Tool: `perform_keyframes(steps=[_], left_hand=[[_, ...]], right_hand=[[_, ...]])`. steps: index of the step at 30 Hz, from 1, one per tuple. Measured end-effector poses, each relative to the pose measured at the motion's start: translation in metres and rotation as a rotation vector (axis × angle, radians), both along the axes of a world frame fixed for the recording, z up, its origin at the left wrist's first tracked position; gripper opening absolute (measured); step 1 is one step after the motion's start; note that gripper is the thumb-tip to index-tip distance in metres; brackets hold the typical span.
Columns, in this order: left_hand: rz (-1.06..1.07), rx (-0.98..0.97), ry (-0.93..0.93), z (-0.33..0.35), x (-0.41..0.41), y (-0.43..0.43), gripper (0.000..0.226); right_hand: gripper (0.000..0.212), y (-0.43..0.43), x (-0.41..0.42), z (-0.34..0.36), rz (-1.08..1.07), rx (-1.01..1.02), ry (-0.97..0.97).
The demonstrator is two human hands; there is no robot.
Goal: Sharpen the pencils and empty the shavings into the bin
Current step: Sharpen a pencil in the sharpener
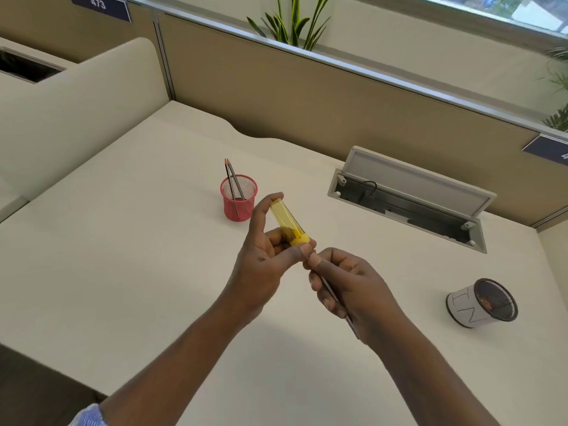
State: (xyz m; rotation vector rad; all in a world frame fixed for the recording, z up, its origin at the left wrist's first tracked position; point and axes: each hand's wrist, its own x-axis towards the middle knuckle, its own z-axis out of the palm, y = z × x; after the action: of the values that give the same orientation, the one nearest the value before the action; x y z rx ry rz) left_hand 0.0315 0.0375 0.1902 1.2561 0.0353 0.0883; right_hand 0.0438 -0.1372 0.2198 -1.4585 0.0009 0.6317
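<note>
L hand (pixel 264 265) clamped on yellow sharpener (pixel 284 218), just beside red cup (pixel 238 199); R hand (pixel 347 287) pinched pencil (pixel 330 292). Judged best: pencil kept coaxial, twisted lightly.

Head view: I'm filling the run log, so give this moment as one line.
left hand: holds yellow sharpener | right hand: holds pencil at sharpener's cap | red cup: two pencils | bin: on desk

Bare left hand (pixel 261 272), bare right hand (pixel 347 287), bare forearms (pixel 172 364), blue-striped sleeve (pixel 89 416) at left elbow
</note>
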Motion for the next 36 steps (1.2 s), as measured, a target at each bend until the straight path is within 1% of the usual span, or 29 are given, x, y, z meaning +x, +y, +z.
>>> perform_keyframes(steps=[1, 2, 3, 6, 7, 9, 12, 14, 15, 17, 20, 22, 23, 24, 26, 27, 28, 29, 31, 33, 34, 36], left_hand=[[-0.002, 0.015, -0.003, 0.001, 0.000, 0.001, 0.083], [0.012, 0.037, -0.004, 0.001, 0.000, 0.001, 0.082], [0.041, 0.064, -0.002, 0.001, -0.001, 0.000, 0.081], [0.173, 0.161, 0.029, -0.001, -0.003, -0.008, 0.078], [0.215, 0.194, 0.039, -0.001, -0.004, -0.011, 0.078], [0.278, 0.245, 0.054, -0.003, -0.005, -0.016, 0.079], [0.324, 0.276, 0.078, -0.005, -0.006, -0.022, 0.081], [0.333, 0.298, 0.085, -0.005, -0.006, -0.024, 0.080], [0.328, 0.302, 0.080, -0.004, -0.006, -0.024, 0.080], [0.295, 0.297, 0.065, -0.002, -0.006, -0.022, 0.079], [0.199, 0.232, 0.037, 0.003, -0.004, -0.017, 0.077], [0.129, 0.181, 0.014, 0.006, -0.003, -0.013, 0.079], [0.099, 0.174, 0.002, 0.007, -0.002, -0.010, 0.080], [0.076, 0.173, -0.010, 0.008, -0.002, -0.009, 0.081], [0.070, 0.193, -0.018, 0.010, -0.002, -0.008, 0.082], [0.089, 0.208, -0.012, 0.010, -0.002, -0.007, 0.081], [0.117, 0.225, 0.000, 0.010, -0.003, -0.008, 0.080], [0.149, 0.242, 0.014, 0.010, -0.003, -0.008, 0.079], [0.217, 0.283, 0.039, 0.008, -0.005, -0.012, 0.078], [0.283, 0.313, 0.069, 0.007, -0.006, -0.015, 0.079], [0.307, 0.317, 0.085, 0.006, -0.006, -0.017, 0.079], [0.332, 0.318, 0.110, 0.004, -0.006, -0.020, 0.078]], right_hand=[[0.030, -0.001, 0.001, 0.003, 0.026, -0.010, 0.008], [0.027, 0.000, 0.002, 0.003, 0.038, -0.056, -0.026], [0.024, 0.002, 0.003, 0.004, 0.034, -0.144, -0.101], [0.015, 0.008, -0.003, 0.000, -0.050, -0.505, -0.464], [0.012, 0.011, -0.006, -0.002, -0.093, -0.583, -0.587], [0.002, 0.016, -0.013, -0.005, -0.149, -0.660, -0.745], [0.006, 0.017, -0.017, -0.013, -0.188, -0.724, -0.885], [0.011, 0.015, -0.016, -0.016, -0.189, -0.726, -0.939], [0.012, 0.013, -0.015, -0.016, -0.185, -0.690, -0.925], [0.011, 0.009, -0.011, -0.016, -0.164, -0.550, -0.788], [0.016, -0.001, 0.000, -0.013, -0.081, -0.265, -0.419], [0.025, -0.007, 0.005, -0.010, -0.013, -0.064, -0.148], [0.031, -0.009, 0.006, -0.009, 0.020, 0.010, -0.057], [0.032, -0.010, 0.007, -0.008, 0.047, 0.064, -0.004], [0.029, -0.009, 0.006, -0.007, 0.071, 0.094, 0.013], [0.028, -0.007, 0.006, -0.006, 0.066, 0.053, -0.027], [0.027, -0.005, 0.005, -0.005, 0.053, -0.028, -0.102], [0.022, -0.003, 0.004, -0.004, 0.035, -0.146, -0.209], [0.011, 0.000, 0.001, -0.003, 0.010, -0.434, -0.487], [0.003, 0.004, -0.004, -0.004, 0.002, -0.644, -0.705], [0.009, 0.006, -0.008, -0.004, -0.020, -0.709, -0.772], [0.013, 0.010, -0.014, -0.009, -0.114, -0.742, -0.849]])
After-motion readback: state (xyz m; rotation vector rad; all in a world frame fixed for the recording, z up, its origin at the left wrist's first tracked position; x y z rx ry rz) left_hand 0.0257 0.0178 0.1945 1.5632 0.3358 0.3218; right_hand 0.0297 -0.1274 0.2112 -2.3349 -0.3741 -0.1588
